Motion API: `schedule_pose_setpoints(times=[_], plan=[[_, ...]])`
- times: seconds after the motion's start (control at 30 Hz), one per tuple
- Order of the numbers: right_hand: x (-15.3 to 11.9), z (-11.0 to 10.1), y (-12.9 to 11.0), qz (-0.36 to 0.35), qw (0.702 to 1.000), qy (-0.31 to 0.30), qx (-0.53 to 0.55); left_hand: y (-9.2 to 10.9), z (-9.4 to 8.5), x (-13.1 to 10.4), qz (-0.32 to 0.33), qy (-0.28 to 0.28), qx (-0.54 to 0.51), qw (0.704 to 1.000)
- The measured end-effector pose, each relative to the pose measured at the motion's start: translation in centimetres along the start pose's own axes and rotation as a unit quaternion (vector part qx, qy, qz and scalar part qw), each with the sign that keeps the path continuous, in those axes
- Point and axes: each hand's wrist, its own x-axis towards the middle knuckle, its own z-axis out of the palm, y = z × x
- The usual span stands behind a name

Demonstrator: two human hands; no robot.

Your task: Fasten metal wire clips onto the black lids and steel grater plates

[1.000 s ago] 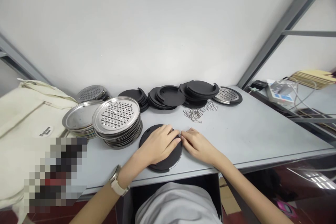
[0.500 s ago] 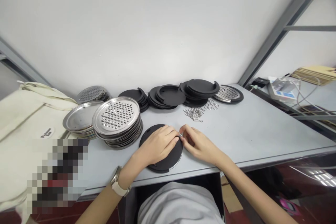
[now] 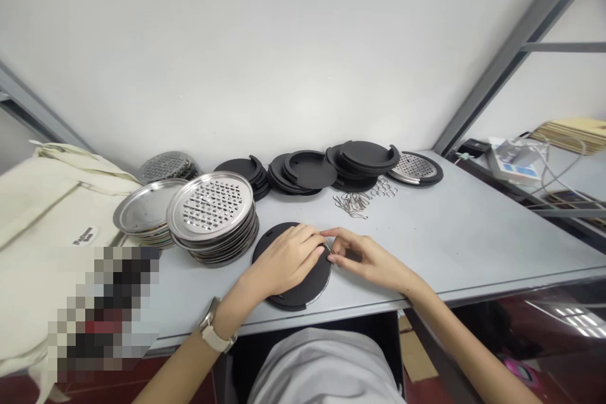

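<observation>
Left: a cream fabric bag (image 3: pixel 52 208) bore a small oval label (image 3: pixel 86 236). Rear: a white wall (image 3: pixel 284 44) stood between grey metal posts (image 3: pixel 506 60). Right: a white box (image 3: pixel 514 165) with blue markings lay among pale cables (image 3: pixel 561 170), near stacked yellowish boards (image 3: pixel 570 134). Below: brown cardboard (image 3: pixel 417 355) and a pink object (image 3: pixel 522 371), indistinct, lay above reddish flooring (image 3: pixel 428 393).

Bright, soft, even light; faint shadows; lamp glare lower right; wide-angle stretch at edges.

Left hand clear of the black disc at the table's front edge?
No, the left hand lies across the top of the black disc.
</observation>
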Motion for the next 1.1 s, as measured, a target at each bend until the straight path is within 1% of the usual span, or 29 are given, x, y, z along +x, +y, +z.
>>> schedule_pose_setpoints(times=[0.1,0.2,0.3,0.37,0.47,0.6,0.73,0.97,1.1], plan=[[-0.10,-0.31,0.20,0.011,1.000,-0.010,0.022,-0.03,0.05,-0.03,-0.001,0.004,0.001,1.000],[-0.15,-0.36,0.36,0.016,0.999,-0.009,0.028,-0.08,0.20,-0.06,-0.012,0.023,0.004,1.000],[-0.16,-0.28,0.40,0.018,0.999,-0.016,0.040,-0.14,0.44,-0.11,-0.036,0.048,0.025,0.998],[-0.17,-0.23,0.38,0.018,0.999,-0.017,0.037,-0.19,0.57,-0.13,-0.054,0.054,0.031,0.997],[-0.21,-0.16,0.34,0.008,1.000,-0.009,0.010,-0.27,0.66,-0.15,-0.065,0.048,0.028,0.996],[-0.32,-0.06,0.23,-0.006,1.000,0.001,-0.027,-0.34,0.65,-0.14,-0.053,0.039,0.033,0.997],[-0.35,-0.03,0.10,-0.005,0.999,0.005,-0.053,-0.37,0.61,-0.14,-0.048,0.034,0.039,0.997],[-0.27,-0.20,0.03,0.004,1.000,0.001,-0.031,-0.36,0.57,-0.11,-0.046,0.027,0.046,0.998],[-0.30,-0.21,-0.01,0.009,0.999,0.010,-0.033,-0.33,0.49,-0.10,-0.045,0.020,0.053,0.997]])
